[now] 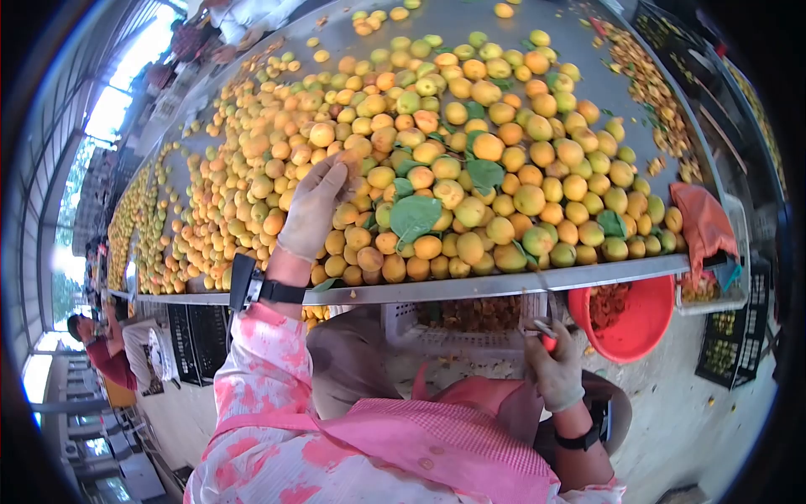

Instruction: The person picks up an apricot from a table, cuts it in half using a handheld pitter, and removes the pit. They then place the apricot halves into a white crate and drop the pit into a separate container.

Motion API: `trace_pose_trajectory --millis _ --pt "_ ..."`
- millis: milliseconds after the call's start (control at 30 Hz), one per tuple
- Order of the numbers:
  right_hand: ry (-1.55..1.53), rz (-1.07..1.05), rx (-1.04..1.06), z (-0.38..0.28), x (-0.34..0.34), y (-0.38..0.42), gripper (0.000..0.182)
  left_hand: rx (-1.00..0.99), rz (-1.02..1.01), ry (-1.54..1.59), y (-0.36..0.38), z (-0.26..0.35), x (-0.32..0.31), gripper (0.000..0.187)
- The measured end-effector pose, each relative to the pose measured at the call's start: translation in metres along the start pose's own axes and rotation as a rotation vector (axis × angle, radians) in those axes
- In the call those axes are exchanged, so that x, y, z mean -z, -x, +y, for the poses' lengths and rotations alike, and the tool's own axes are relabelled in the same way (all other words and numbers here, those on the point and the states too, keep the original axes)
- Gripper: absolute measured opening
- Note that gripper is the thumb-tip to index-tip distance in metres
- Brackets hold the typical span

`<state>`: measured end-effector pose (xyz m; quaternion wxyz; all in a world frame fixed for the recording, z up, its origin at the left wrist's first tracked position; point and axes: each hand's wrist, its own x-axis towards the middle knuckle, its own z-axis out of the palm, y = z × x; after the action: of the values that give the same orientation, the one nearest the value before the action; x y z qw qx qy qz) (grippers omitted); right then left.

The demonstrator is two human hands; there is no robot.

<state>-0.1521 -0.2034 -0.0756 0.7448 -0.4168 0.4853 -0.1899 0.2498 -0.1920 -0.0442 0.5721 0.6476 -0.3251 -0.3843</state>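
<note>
My left hand, in a thin pale glove, reaches over the metal table's front edge into a broad heap of apricots. Its fingers close on an orange apricot, partly covered by the fingertips. Green leaves lie among the yellow-orange fruit just right of this hand. Below the table rim, my right hand, also gloved, is closed around a small knife with a red handle. Most of that handle is hidden in the palm.
Under the rim stand a white crate of brownish scraps and a red basin. An orange bag hangs at the right corner. Halved fruit lines the far right edge. A person sits at far left.
</note>
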Motion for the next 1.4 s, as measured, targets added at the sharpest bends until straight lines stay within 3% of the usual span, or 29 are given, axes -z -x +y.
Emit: trace_pose_trajectory --millis 33,100,167,233,300,433,500,567,700,800,867,967,1000,1067,1167,1233,1300,1400 --pt "-0.017 0.02 0.004 0.009 0.0 -0.001 0.021 0.0 -0.026 -0.005 0.008 0.004 -0.009 0.04" --pt "0.285 -0.097 0.284 0.036 0.002 -0.007 0.021 0.075 -0.159 0.202 0.026 0.013 -0.036 0.039" --pt "0.611 -0.096 0.247 0.039 0.002 -0.006 0.026 0.112 -0.293 0.224 0.04 0.016 -0.052 0.04" --pt "0.885 -0.14 0.152 0.031 0.0 0.001 0.034 0.114 -0.302 0.187 0.056 0.02 -0.077 0.043" --pt "1.005 -0.125 0.173 0.047 0.002 0.003 0.029 0.158 -0.326 0.042 0.072 0.032 -0.106 0.042" --pt "1.066 -0.166 0.157 0.057 0.012 0.008 0.029 0.141 -0.391 -0.084 0.102 0.025 -0.163 0.037" --pt "1.133 -0.291 0.046 0.046 0.013 0.01 0.03 0.145 -0.395 -0.188 0.112 0.021 -0.182 0.035" --pt "1.121 -0.312 0.059 0.047 0.016 0.012 0.031 0.227 -0.484 -0.197 0.119 0.013 -0.208 0.034" --pt "1.132 -0.297 0.143 0.051 0.017 0.011 0.027 0.454 -0.54 0.017 0.125 0.009 -0.239 0.037" --pt "1.151 -0.339 0.143 0.05 0.019 0.008 0.028 0.295 -0.6 0.035 0.126 0.0 -0.247 0.038" --pt "1.158 -0.371 0.154 0.052 0.023 0.009 0.029 0.597 -0.522 0.319 0.124 0.0 -0.254 0.039" --pt "1.116 -0.363 0.215 0.058 0.023 0.007 0.029 0.612 -0.55 0.185 0.117 -0.011 -0.261 0.039" --pt "1.14 -0.351 0.234 0.064 0.022 0.005 0.029 0.627 -0.623 0.279 0.114 -0.012 -0.266 0.038" --pt "1.186 -0.358 0.233 0.068 0.021 0.0 0.033 0.498 -0.893 0.532 0.116 -0.009 -0.272 0.052" --pt "1.207 -0.401 0.193 0.059 0.02 0.0 0.035 0.244 -0.838 0.136 0.12 0.035 -0.282 0.053" --pt "1.209 -0.421 0.25 0.059 0.022 -0.003 0.037 0.214 -0.768 0.154 0.112 0.037 -0.263 0.049" --pt "1.248 -0.438 0.096 0.043 0.019 -0.003 0.037 0.188 -0.694 0.164 0.097 0.032 -0.238 0.046" --pt "1.268 -0.455 0.106 0.044 0.02 -0.011 0.038 0.021 -0.418 -0.085 0.07 0.02 -0.19 0.031"
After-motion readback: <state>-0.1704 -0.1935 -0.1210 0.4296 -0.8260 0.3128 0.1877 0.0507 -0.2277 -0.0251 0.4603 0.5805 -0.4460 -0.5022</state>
